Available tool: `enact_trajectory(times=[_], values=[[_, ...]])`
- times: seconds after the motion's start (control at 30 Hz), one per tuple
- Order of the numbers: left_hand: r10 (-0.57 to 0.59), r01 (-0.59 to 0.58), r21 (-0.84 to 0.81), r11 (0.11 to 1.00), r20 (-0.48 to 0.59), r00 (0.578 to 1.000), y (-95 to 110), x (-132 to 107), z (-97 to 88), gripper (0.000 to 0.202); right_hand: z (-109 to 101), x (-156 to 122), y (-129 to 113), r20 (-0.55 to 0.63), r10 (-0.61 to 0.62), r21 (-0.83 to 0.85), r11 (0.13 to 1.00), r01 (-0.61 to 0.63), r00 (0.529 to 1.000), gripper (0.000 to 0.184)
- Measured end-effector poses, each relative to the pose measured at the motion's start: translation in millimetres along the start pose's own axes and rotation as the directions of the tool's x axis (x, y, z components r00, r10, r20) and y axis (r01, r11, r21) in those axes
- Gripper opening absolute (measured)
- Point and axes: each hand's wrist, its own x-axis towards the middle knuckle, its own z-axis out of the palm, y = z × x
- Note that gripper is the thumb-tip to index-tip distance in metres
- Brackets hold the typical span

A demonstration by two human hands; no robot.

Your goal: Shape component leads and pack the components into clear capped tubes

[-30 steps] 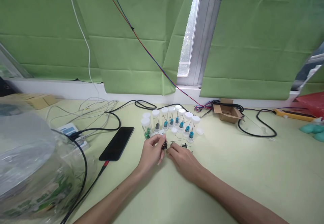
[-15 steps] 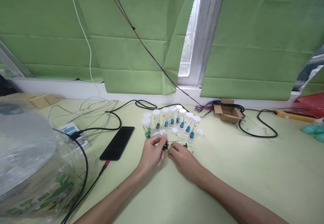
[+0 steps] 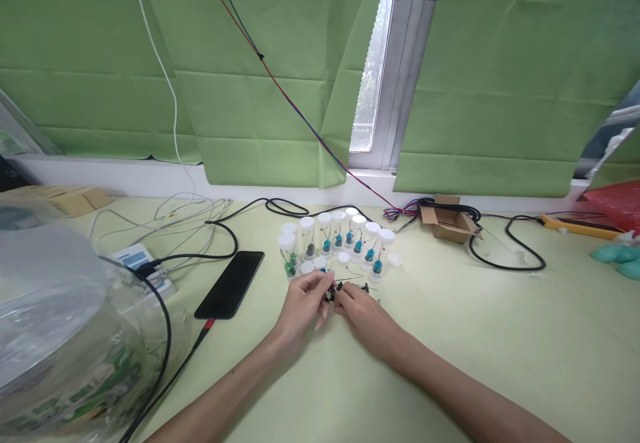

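A small black part (image 3: 331, 294) pinched above the pale green table (image 3: 500, 336).
From here I see the left hand (image 3: 303, 304) holding it between thumb and fingers; the right hand (image 3: 365, 313) curls just beside it, though I can't tell what it grips. White-capped tubes (image 3: 339, 231) stand just behind, and a phone (image 3: 230, 285) lies off to the left.

No lettering can be read; the blue-and-white case (image 3: 131, 255) at nine o'clock and the plastic bag (image 3: 47, 316) at eight show coloured patches too blurred to decipher.
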Motion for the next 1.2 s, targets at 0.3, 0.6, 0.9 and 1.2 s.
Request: enact_trajectory(times=[0.3, 0.6, 0.9, 1.2], values=[[-0.013, 0.013, 0.009, 1.0, -0.01, 1.0, 0, 1, -0.9, 0.039, -13, 1, 0, -0.088, 0.059, 0.103, 0.993, -0.05, 0.994, 0.016], [-0.012, 0.012, 0.002, 1.0, -0.016, 1.0, -1, 0, -0.1, 0.038, -14, -4, 4, -0.015, -0.029, -0.024, 0.999, 0.028, 0.999, 0.008], [-0.03, 0.03, 0.002, 1.0, -0.009, 1.0, -2, -1, 1.7, 0.038, -13, -3, 2, -0.005, -0.011, -0.009, 1.0, 0.011, 1.0, 0.015], [-0.052, 0.052, -0.046, 0.998, 0.011, 0.999, -7, -4, 6.6, 0.035, -21, -3, 3, -0.281, 0.073, 0.287, 0.958, 0.011, 0.957, 0.016]])
